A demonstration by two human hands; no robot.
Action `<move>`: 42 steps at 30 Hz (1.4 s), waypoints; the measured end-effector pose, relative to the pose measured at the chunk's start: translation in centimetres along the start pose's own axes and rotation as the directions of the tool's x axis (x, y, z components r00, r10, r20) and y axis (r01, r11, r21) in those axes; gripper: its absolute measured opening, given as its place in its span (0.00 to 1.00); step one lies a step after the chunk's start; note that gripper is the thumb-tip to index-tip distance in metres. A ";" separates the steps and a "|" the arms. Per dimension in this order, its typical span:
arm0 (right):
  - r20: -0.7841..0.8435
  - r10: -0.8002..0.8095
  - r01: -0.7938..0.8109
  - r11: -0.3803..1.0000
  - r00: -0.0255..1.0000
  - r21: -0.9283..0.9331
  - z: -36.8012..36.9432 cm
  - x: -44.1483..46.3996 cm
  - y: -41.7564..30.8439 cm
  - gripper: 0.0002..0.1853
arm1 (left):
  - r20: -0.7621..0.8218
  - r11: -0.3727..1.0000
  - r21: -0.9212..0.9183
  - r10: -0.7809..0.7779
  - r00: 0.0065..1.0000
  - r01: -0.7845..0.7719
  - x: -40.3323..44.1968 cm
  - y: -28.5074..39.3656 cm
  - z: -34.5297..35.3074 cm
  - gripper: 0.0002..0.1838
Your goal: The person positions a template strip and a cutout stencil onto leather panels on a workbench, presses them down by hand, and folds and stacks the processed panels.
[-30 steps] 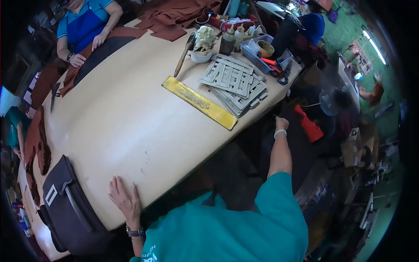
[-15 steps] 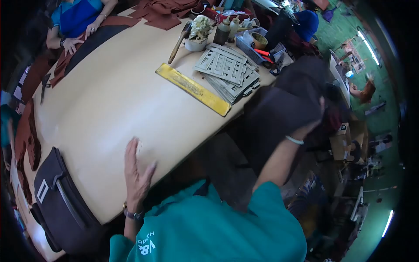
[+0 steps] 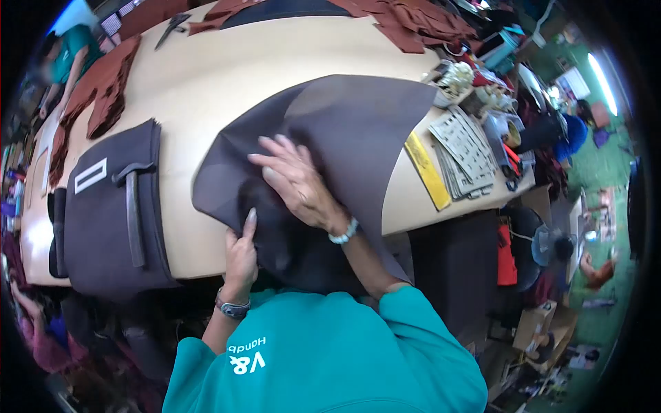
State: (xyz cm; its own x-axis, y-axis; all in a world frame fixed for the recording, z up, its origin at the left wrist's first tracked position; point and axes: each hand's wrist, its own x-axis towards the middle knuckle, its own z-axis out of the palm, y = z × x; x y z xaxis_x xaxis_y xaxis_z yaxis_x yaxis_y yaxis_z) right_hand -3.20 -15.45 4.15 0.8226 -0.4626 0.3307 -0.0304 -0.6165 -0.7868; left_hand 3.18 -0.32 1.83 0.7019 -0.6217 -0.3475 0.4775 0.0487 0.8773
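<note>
A large dark brown leather sheet [image 3: 358, 131] lies over the front of the table, its surface bulging and folded near me. My right hand [image 3: 297, 184], with a pale bracelet at the wrist, is open on top of the sheet, fingers stretched out. At the sheet's near left edge is my left hand [image 3: 241, 265], wearing a watch. Its thumb rests on top of the leather and the fingers pass partly out of sight beneath, closed on the edge. Left of this hand sits a stack of dark leather pieces [image 3: 103, 227] with a hammer [image 3: 133, 213] and a pale rectangular frame [image 3: 91, 176] on it.
On the table's right are a yellow bar [image 3: 427, 172], grey slotted templates [image 3: 465, 148] and a cluttered basket [image 3: 499, 131]. Reddish-brown leather [image 3: 113, 89] lies at the left, scissors [image 3: 172, 29] at the back. A person in green [image 3: 72, 58] stands at the far left.
The dark leather sheet has come from beside the table at right onto the tabletop. My right hand moved left with it and is now open; my left hand has taken its edge. The view turned.
</note>
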 end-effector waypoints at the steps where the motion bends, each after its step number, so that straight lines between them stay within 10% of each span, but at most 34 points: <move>1: -0.049 0.007 -0.014 0.990 0.999 -0.138 0.3 -1.1 0.3 0.23 | -0.039 0.989 -0.151 0.005 0.999 -0.010 -0.1 -0.4 -1.2 0.21; 4: -0.233 0.019 -0.071 0.973 0.972 -0.219 1.4 -5.3 3.3 0.31 | -0.170 0.998 -0.029 0.050 0.984 -0.056 -1.8 -0.8 -5.5 0.22; 7: -0.161 0.322 -0.336 0.622 0.933 -0.707 -2.0 -7.4 3.6 0.35 | -0.088 0.912 0.410 0.063 0.994 -0.021 -3.3 0.6 -10.0 0.31; 9: -0.197 0.334 -0.369 0.604 0.922 -0.706 -2.6 -8.6 4.4 0.36 | 0.017 0.340 0.890 0.641 0.768 -0.304 -4.2 3.1 -7.4 0.43; 11: -0.186 0.319 -0.352 0.611 0.929 -0.709 -2.7 -9.1 4.4 0.36 | 0.197 -0.065 0.969 0.785 0.588 -0.238 -3.2 4.3 -7.0 0.46; 13: -0.181 0.316 -0.347 0.619 0.931 -0.704 -2.9 -9.8 4.1 0.36 | 0.331 -0.178 0.930 0.787 0.520 -0.322 -2.0 5.3 -4.6 0.47; 17: -0.153 0.301 -0.317 0.630 0.941 -0.709 -4.0 -12.6 3.7 0.35 | 0.632 -0.126 0.731 0.494 0.597 -0.671 0.1 3.7 1.1 0.42; 23: -0.225 0.292 -0.364 0.637 0.930 -0.680 -7.9 -16.4 3.1 0.26 | 0.751 -0.173 0.658 0.085 0.655 -0.733 1.0 -2.9 2.2 0.41; 35: -0.571 0.221 -0.607 0.402 0.791 -0.685 -13.8 -6.9 13.0 0.22 | 0.650 -0.173 0.759 0.154 0.744 -0.627 -2.1 -4.5 1.7 0.41; 42: -0.647 0.098 -0.418 0.833 0.757 -0.363 -13.5 -6.2 6.9 0.18 | 0.640 -0.107 0.768 0.188 0.745 -0.632 -2.0 -5.0 1.8 0.41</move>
State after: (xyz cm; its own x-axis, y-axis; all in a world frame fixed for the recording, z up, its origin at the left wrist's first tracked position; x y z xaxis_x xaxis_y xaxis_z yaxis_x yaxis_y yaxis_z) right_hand -16.15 -25.42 3.67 0.2522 -0.8225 0.5099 -0.5755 -0.5510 -0.6043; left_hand -1.59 -0.77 -1.29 0.2746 -0.9543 0.1176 -0.9004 -0.2123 0.3798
